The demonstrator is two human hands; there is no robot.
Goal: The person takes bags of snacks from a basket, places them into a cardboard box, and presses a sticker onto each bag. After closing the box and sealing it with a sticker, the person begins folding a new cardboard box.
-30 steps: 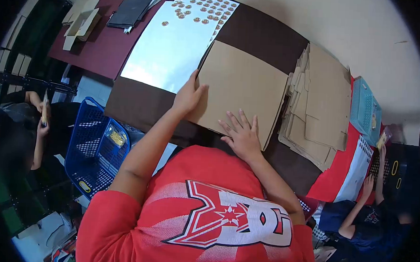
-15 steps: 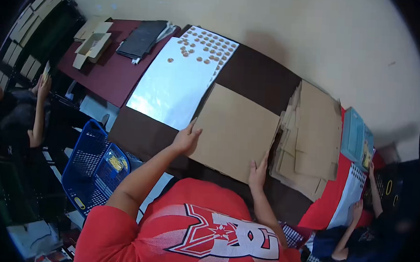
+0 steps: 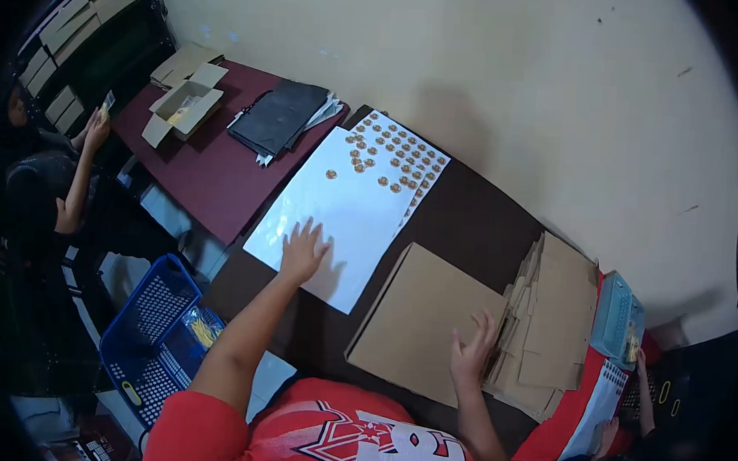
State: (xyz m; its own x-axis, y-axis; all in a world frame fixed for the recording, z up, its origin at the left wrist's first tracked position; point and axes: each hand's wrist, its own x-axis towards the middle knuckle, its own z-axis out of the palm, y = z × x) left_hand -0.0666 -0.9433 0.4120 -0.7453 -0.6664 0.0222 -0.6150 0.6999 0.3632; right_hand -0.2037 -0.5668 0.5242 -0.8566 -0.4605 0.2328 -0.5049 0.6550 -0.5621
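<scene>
While the left hand (image 3: 303, 252) lies flat, fingers spread, on the white sheet (image 3: 349, 209) just left of the cardboard sheet (image 3: 418, 321), the right hand (image 3: 473, 355) sits with fingers fanned at that cardboard's right edge, beside the cardboard stack (image 3: 552, 324); brown discs (image 3: 394, 152) lie beyond it.

A small open cardboard box (image 3: 184, 104) and a pile of black folders (image 3: 279, 117) are seen on a maroon table (image 3: 205, 172). A blue perforated plastic basket (image 3: 151, 328) is set lower down, near it.
</scene>
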